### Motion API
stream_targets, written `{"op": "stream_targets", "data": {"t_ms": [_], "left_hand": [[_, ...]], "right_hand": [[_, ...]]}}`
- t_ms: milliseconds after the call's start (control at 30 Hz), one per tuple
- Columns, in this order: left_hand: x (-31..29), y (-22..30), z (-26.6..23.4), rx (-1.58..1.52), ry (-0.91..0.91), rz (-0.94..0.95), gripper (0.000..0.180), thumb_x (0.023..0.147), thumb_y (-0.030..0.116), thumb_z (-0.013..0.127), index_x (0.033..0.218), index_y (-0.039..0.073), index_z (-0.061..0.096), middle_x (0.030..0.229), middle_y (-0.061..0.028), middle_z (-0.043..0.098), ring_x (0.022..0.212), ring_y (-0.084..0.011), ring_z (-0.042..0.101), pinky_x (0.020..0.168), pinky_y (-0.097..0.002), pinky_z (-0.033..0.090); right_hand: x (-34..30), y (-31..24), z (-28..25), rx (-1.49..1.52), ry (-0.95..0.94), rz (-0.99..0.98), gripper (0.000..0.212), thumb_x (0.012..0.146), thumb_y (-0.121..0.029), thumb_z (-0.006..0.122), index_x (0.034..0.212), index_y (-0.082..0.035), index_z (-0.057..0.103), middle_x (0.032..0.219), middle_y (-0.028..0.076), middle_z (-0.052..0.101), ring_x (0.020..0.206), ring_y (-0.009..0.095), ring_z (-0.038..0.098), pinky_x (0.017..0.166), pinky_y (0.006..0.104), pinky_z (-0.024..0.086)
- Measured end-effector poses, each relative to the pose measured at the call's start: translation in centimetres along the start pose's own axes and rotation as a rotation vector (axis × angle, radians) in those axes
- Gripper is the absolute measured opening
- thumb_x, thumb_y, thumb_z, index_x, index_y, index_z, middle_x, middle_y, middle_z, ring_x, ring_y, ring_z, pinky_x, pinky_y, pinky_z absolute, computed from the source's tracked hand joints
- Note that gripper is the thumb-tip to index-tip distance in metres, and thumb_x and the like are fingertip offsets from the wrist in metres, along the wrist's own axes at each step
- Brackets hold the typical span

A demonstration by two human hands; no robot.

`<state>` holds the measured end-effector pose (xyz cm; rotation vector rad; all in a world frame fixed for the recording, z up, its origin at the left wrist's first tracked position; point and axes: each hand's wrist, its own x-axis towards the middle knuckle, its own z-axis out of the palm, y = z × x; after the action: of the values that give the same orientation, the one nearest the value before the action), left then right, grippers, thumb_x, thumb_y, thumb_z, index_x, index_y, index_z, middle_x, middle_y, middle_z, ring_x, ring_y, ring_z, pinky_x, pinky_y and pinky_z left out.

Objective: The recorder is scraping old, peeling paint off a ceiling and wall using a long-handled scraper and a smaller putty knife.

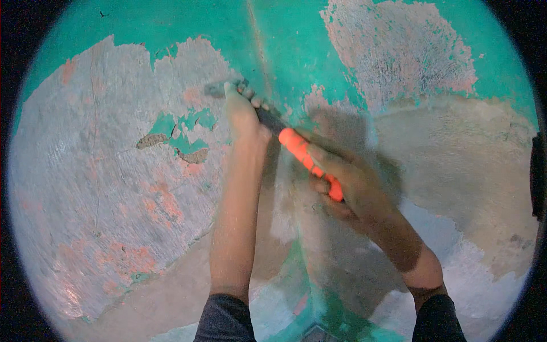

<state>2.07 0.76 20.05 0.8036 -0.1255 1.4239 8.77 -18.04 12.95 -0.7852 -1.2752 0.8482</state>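
Centrally, orange-handled tool (292, 142) slants toward upper left of the frame; blurred head (214, 89), contact with wall (125, 194) unclear. Right hand (347, 176) clamped round the handle (310, 159); left hand (244, 111) wrapped on dark shaft (269, 119) near the head. Judgement: best at a shallow angle, left pressing evenly, right pushing; go gently by the chipped green patch (164, 123), left of centre.

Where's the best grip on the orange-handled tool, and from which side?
Probably the orange handle, coming from the lower right: it is long and slim and slants down that way, and the right hand wraps its lower part. The dark shaft seems the second hold, where the left hand grips.
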Motion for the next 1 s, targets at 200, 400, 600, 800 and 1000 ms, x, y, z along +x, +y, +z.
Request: {"op": "stream_targets", "data": {"t_ms": [200, 400, 600, 800, 1000], "left_hand": [[1.2, 1.7, 1.8, 0.021, 0.000, 0.016, 0.026, 0.100, 0.029, 0.037, 0.079, 0.015, 0.042, 0.060, 0.0066, 0.036, 0.048, -0.0082, 0.036, 0.045, -0.0263, 0.034], [1.3, 0.7, -0.7, 0.003, -0.187, -0.039, 0.025, 0.099, 0.035, 0.038, 0.089, 0.014, 0.046, 0.071, 0.0016, 0.041, 0.052, -0.0109, 0.038, 0.050, -0.0300, 0.037], [0.6, 0.2, 0.0, 0.010, -0.058, -0.034, 0.023, 0.099, 0.031, 0.038, 0.084, 0.015, 0.044, 0.066, 0.0050, 0.038, 0.049, -0.0080, 0.036, 0.046, -0.0266, 0.035], [1.6, 1.9, 1.1, 0.001, -0.031, -0.023, 0.018, 0.093, 0.018, 0.041, 0.076, 0.015, 0.043, 0.060, 0.0069, 0.038, 0.045, -0.0060, 0.036, 0.042, -0.0242, 0.035], [1.2, 1.5, 0.4, 0.047, -0.120, -0.052, 0.020, 0.094, 0.020, 0.043, 0.074, 0.016, 0.042, 0.057, 0.0070, 0.036, 0.043, -0.0063, 0.036, 0.040, -0.0237, 0.035]], "right_hand": [[-1.0, -0.3, 1.0, 0.033, -0.023, 0.070, 0.043, 0.096, -0.034, 0.053, 0.134, -0.013, 0.052, 0.076, -0.001, 0.052, 0.052, 0.005, 0.044, 0.042, 0.0184, 0.033], [-0.3, 0.5, 1.0, -0.059, 0.035, -0.009, 0.041, 0.097, -0.035, 0.052, 0.132, -0.015, 0.054, 0.075, -0.003, 0.051, 0.050, 0.004, 0.040, 0.040, 0.0188, 0.031], [-0.7, 0.5, 0.7, -0.021, 0.010, 0.007, 0.042, 0.097, -0.037, 0.051, 0.132, -0.014, 0.054, 0.072, -0.005, 0.048, 0.049, 0.003, 0.037, 0.039, 0.0188, 0.030], [-0.3, -0.5, 2.0, -0.089, -0.004, -0.030, 0.040, 0.098, -0.037, 0.049, 0.130, -0.012, 0.054, 0.076, -0.004, 0.049, 0.056, 0.003, 0.041, 0.039, 0.0189, 0.031], [0.6, 1.3, 1.6, -0.160, 0.031, -0.161, 0.039, 0.098, -0.039, 0.050, 0.125, -0.012, 0.057, 0.075, -0.003, 0.049, 0.055, 0.004, 0.043, 0.039, 0.0213, 0.031]]}}
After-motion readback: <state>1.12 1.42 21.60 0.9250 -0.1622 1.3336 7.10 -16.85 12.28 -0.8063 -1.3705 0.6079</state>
